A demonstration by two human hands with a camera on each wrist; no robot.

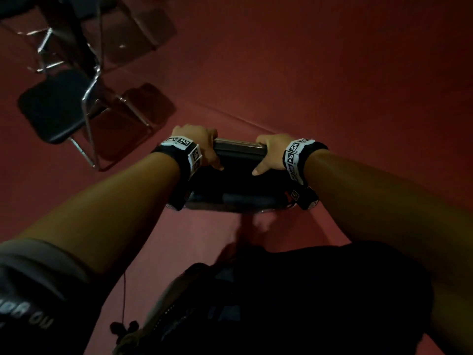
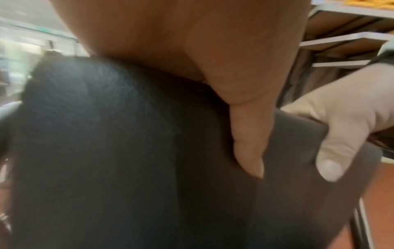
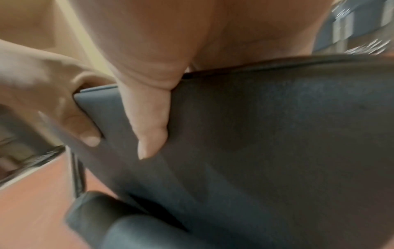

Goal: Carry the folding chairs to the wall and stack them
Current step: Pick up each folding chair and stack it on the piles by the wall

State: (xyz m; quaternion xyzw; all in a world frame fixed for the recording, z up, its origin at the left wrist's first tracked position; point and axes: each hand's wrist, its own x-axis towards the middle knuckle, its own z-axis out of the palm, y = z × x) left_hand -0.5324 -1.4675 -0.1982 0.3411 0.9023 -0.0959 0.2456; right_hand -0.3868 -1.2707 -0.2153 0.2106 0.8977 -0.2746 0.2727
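Observation:
I hold a black folding chair in front of my body, seen from above over the red floor. My left hand grips the left end of its padded back, thumb lying on the near face. My right hand grips the right end the same way. In the left wrist view my left hand's thumb presses the black pad, with the right hand beyond it. In the right wrist view the right hand's thumb lies on the pad and the left hand clasps the far edge.
Two more black chairs with chrome frames stand unfolded at the upper left, one nearer and one farther. The red floor stretches ahead and to the right. Shelving shows blurred behind the chair.

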